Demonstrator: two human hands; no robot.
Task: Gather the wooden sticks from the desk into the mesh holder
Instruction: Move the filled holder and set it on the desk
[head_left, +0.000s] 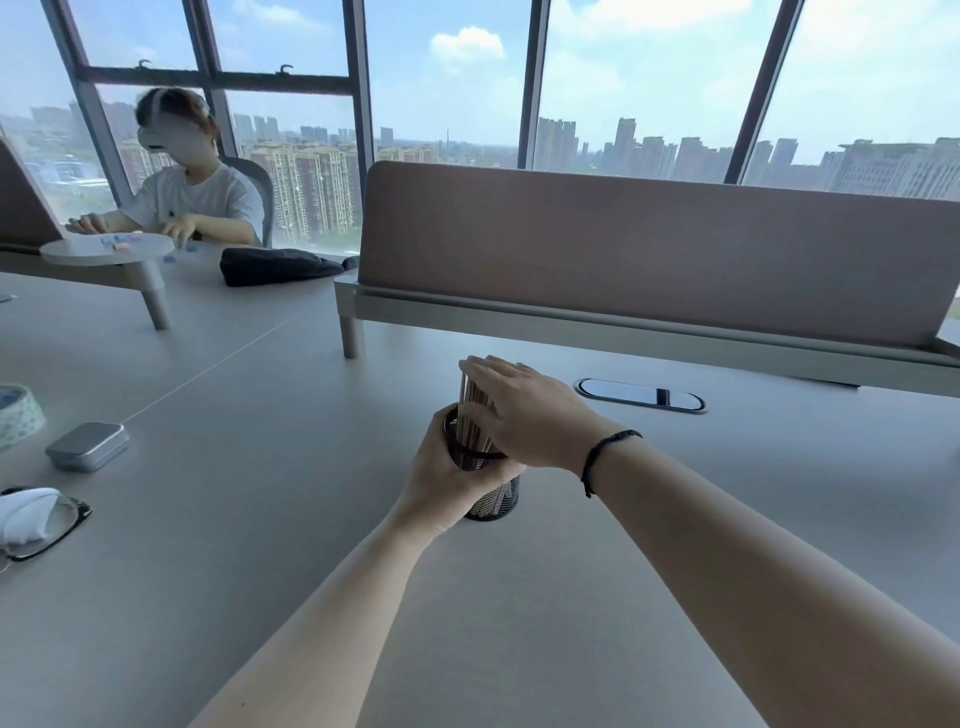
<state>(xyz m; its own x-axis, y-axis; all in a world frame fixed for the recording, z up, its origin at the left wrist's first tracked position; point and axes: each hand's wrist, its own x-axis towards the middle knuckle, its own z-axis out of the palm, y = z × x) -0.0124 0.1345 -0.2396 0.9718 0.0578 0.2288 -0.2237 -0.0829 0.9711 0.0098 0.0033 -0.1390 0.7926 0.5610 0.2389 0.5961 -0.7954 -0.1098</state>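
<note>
The grey desk (260, 519) runs the full width of my view, with a padded divider panel (649, 249) standing across its far side and an oval cable port (640, 396) set into the surface just before it. At the far left another person (192, 202) sits at an adjoining desk. My left hand (447, 483) is wrapped around the black mesh holder (491, 499), which stands upright on the desk near the centre, slightly tilted away from me. My right hand (524, 410) is closed over a bundle of wooden sticks (474, 415), whose lower ends sit inside the holder and whose tops rise above its rim. A black cord bracelet (602, 454) circles my right wrist. Well apart at the left edge lie a small metal tin (87, 446), a roll of tape (18, 415), and a pair of glasses (47, 525) with a white cloth.
</note>
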